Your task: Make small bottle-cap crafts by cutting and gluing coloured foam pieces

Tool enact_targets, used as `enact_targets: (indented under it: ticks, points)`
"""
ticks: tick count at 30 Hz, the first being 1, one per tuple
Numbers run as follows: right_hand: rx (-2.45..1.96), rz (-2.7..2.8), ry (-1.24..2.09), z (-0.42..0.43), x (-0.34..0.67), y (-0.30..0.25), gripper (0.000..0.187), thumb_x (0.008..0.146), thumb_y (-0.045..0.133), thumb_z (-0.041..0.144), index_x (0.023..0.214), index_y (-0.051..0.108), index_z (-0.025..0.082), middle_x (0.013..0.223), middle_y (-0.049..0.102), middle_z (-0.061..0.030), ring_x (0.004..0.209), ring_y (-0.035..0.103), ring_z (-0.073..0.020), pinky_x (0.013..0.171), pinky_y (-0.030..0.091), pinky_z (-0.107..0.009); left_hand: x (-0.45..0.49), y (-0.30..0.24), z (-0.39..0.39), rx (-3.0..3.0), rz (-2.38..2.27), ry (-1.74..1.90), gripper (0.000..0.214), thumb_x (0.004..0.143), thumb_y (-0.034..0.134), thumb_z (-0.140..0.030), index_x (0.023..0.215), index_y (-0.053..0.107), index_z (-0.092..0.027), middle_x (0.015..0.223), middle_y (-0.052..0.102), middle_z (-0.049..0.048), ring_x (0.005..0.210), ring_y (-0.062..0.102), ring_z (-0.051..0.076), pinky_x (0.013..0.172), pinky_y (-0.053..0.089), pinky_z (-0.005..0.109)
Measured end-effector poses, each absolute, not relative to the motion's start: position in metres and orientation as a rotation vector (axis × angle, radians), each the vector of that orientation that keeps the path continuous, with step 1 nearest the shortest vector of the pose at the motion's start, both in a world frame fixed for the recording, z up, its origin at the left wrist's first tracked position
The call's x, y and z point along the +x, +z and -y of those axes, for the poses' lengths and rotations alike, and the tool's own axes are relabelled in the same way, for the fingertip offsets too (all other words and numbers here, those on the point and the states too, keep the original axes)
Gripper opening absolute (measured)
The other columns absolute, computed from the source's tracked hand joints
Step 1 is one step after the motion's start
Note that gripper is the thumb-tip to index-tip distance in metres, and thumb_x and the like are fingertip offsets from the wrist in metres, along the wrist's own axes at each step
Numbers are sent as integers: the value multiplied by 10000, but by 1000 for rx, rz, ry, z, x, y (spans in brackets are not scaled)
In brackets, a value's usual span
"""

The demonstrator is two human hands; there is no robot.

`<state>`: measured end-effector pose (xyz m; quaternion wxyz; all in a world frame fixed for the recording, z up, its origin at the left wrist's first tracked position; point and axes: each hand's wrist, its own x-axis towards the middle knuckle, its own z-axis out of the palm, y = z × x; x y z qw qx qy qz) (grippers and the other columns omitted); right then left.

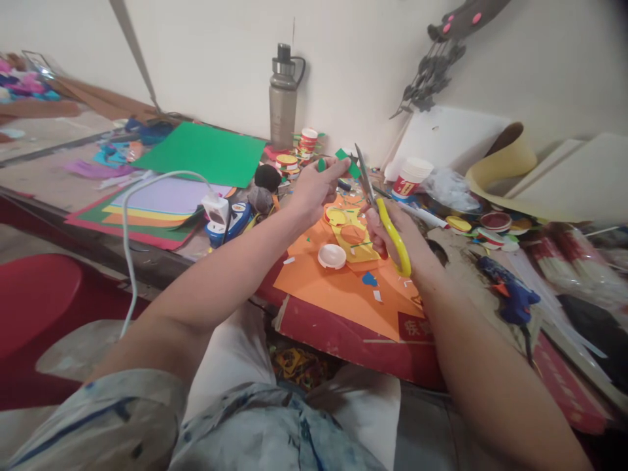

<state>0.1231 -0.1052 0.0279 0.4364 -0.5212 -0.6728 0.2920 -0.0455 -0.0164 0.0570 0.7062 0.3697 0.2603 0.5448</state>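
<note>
Your left hand (pixel 314 188) pinches a small piece of green paper (pixel 354 169), and your right hand (pixel 400 229) holds yellow-handled scissors (pixel 391 232), their blades just beside it. Below, an orange sheet (pixel 318 280) on the table (pixel 39 175) carries a shallow white dish (pixel 331 256) and a blue scrap (pixel 369 279). A bottle (pixel 283 108) stands upright beyond; a blue glue gun (pixel 513 296) lies to your right.

Left fingers (pixel 338 169) hide part of the green paper piece (pixel 354 170); the yellow-handled scissors (pixel 385 219) cover some of the right fingers (pixel 375 234). The left edge cuts off the red stool (pixel 39 314), the top edge the hanging ornament (pixel 434 72). Wrapped stick bundles (pixel 583 261) blur; print on the paper cups (pixel 406 182) is illegible.
</note>
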Motion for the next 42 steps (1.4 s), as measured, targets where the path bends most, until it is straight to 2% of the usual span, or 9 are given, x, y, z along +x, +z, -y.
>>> enact_targets:
  ticks: [6,10,21,27,34,42]
  points:
    - [-1325,1603,837,112,116,34,655,839,700,882,964,531,261,714,430,53,553,386,-100,421,326,-234,-45,58,17,789,-544,1206,379,938,816,-172,797,465,-197,585,403,-113,439,213,-15,453,111,165]
    - [-1330,1567,879,114,114,36,669,813,725,886,961,519,268,681,418,70,499,380,-87,394,344,-226,-45,56,16,771,-533,1194,388,932,821,-162,798,459,-198,581,382,-117,437,214,-15,457,115,165]
    - [-1346,1488,938,115,111,37,675,773,785,864,963,518,274,649,422,77,474,383,-84,364,336,-211,-45,60,20,820,-580,1196,374,937,820,-184,794,475,-187,603,474,-99,444,226,-16,454,121,164]
    - [-1350,1476,938,117,108,39,700,750,787,884,961,524,270,645,423,76,481,390,-87,369,343,-211,-45,58,19,851,-556,1211,365,956,797,-175,783,475,-189,600,443,-96,455,218,-9,452,124,165]
    - [-1346,1492,967,116,109,38,652,810,757,858,996,523,279,648,397,79,472,358,-87,371,314,-220,-47,59,19,835,-566,1204,360,917,843,-177,805,501,-191,624,437,-94,468,224,-9,464,132,174]
    - [-1348,1515,957,116,111,38,695,768,758,900,989,520,286,637,393,79,464,352,-95,372,327,-240,-47,58,18,804,-560,1230,329,886,875,-192,823,553,-207,570,359,-95,472,281,23,472,179,208]
